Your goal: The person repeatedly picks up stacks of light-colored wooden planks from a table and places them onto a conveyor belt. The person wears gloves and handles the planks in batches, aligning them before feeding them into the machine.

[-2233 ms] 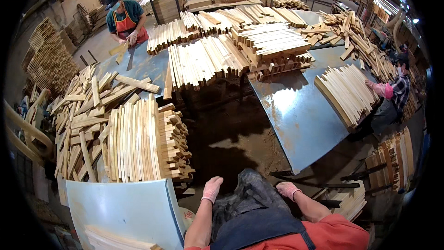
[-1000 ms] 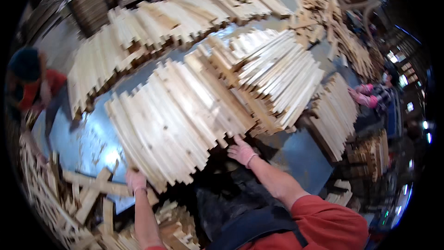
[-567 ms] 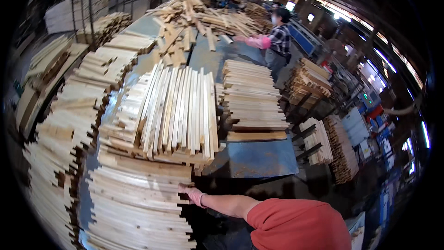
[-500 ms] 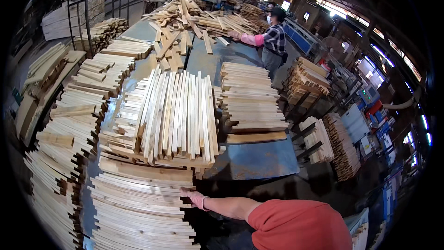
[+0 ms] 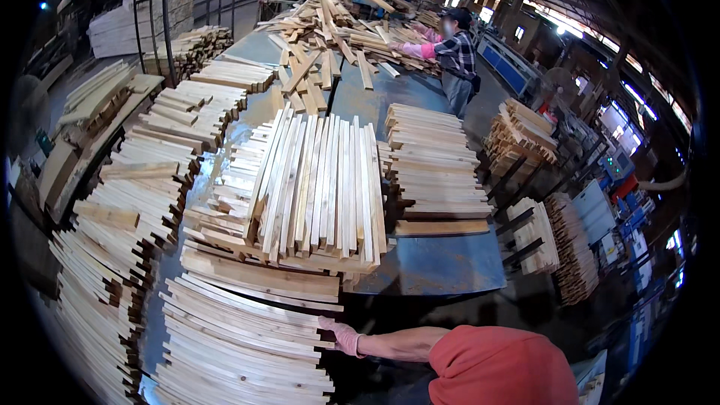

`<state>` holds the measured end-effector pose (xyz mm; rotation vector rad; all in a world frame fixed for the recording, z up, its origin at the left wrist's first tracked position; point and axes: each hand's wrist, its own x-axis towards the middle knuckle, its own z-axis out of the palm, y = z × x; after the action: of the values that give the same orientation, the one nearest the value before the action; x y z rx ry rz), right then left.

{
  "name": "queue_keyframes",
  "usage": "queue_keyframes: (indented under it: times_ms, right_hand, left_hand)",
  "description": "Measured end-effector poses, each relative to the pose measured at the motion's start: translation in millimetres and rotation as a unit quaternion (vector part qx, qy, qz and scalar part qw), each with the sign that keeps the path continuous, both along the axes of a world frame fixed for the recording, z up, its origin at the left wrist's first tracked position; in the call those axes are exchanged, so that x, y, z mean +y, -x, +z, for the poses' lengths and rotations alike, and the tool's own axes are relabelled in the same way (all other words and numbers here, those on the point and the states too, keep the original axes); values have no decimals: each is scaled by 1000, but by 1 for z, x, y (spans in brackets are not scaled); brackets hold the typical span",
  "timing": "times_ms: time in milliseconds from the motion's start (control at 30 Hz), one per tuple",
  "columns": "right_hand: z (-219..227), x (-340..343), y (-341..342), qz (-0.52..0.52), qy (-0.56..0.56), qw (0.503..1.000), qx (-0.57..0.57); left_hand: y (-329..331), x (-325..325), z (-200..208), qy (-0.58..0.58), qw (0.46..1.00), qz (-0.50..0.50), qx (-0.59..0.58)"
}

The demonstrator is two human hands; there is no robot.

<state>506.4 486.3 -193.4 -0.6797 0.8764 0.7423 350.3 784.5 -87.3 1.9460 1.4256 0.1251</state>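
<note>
My right hand [image 5: 342, 336], in a pink glove, is at the right-hand ends of a row of pale wooden strips [image 5: 244, 341] lying side by side in front of me. Its fingers close over the ends of a few strips near the far side of that row. A narrow dark gap separates these from a couple of strips [image 5: 262, 273] farther off. Just beyond lies a stack of wooden strips [image 5: 322, 187], its top layer pointing away from me. My left hand is out of view.
A blue-grey table [image 5: 450, 262] carries another strip stack [image 5: 435, 165] at right. A long row of strips [image 5: 127, 202] runs along the left. Beyond, a co-worker [image 5: 456, 56] in pink gloves reaches into a loose heap of wood pieces [image 5: 330, 26]. Stacked wood [image 5: 536, 236] stands at right.
The view has shifted, so the scene sits farther right. My right hand has come slightly nearer, and a gap has opened among the strips. The co-worker's arms now reach farther into the heap.
</note>
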Motion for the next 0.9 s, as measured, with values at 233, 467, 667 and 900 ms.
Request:
queue_keyframes:
  times_ms: [233,467,667,900]
  right_hand:
    - [-15,-25,47,58,-79,989,110]
    - [46,-53,30,534,335,738,-242]
    - [87,-81,-59,522,297,602,-526]
    - [93,-57,-98,401,219,725,-515]
  left_hand:
    - [3,4,-2,-1,1000,-4,6]
    - [88,12,7,-29,998,54,22]
    - [198,40,0,-44,999,18,-5]
    - [224,-12,-5,112,977,142,-108]
